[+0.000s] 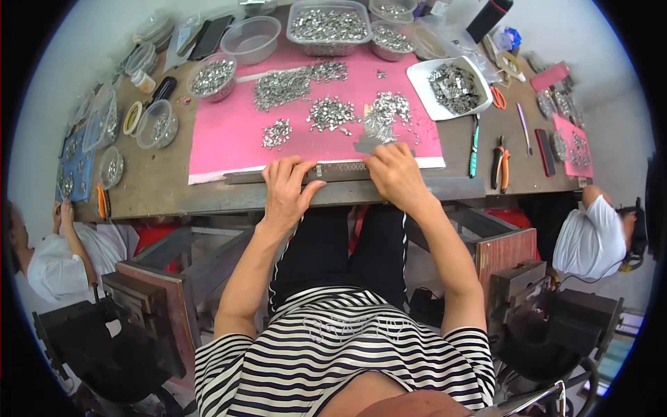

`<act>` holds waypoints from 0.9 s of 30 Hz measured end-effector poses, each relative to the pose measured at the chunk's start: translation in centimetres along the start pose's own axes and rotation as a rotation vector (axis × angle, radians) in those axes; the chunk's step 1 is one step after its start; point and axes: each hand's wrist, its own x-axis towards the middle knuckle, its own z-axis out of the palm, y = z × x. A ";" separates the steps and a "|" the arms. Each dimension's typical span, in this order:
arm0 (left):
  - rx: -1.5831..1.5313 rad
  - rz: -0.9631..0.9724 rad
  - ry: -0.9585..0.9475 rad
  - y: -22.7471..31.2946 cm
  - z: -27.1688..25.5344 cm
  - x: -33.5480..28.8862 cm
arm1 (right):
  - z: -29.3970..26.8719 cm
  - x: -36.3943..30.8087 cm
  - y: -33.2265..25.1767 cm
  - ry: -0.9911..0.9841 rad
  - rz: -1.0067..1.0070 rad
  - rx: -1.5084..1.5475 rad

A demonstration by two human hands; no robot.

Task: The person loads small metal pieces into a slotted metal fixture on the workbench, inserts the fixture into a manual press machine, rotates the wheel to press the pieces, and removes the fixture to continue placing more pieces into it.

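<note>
A long slotted metal strip (340, 167) lies along the table's front edge, below the pink sheet. My left hand (283, 187) grips its left part, the fingers over the top and the thumb at the near side. One small shiny metal piece (319, 169) sits on the strip by my left index fingertip. Farther right, my right hand (397, 175) has its thumb and fingertips pressed together at the strip; whatever they pinch is hidden. Just beyond it are a flat grey metal plate (365, 144) and a loose pile of small metal parts (386, 115).
More piles of metal pieces (281, 89) cover the pink sheet (222, 146). Behind stand a full clear tub (329, 48) and a white tray (422, 85). Orange-handled pliers (504, 170) and a green-handled tool (474, 156) lie right. Co-workers' sleeves (590, 236) show at both sides.
</note>
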 end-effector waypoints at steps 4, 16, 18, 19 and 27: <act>-0.013 0.004 0.005 0.2 0.3 0.1 | -0.3 -0.1 0.5 -0.100 -0.199 -0.206; 0.002 0.101 0.082 3.3 0.7 4.9 | -4.3 -0.6 12.9 0.349 0.388 -0.280; -0.015 0.148 0.090 3.8 2.4 7.4 | -2.2 -1.6 12.0 0.254 0.377 -0.127; -0.028 0.193 0.099 3.9 3.3 8.8 | -1.6 -1.8 11.2 0.220 0.384 -0.048; 0.039 0.325 -0.096 6.1 12.6 15.0 | -0.3 -1.6 9.2 0.130 0.414 -0.125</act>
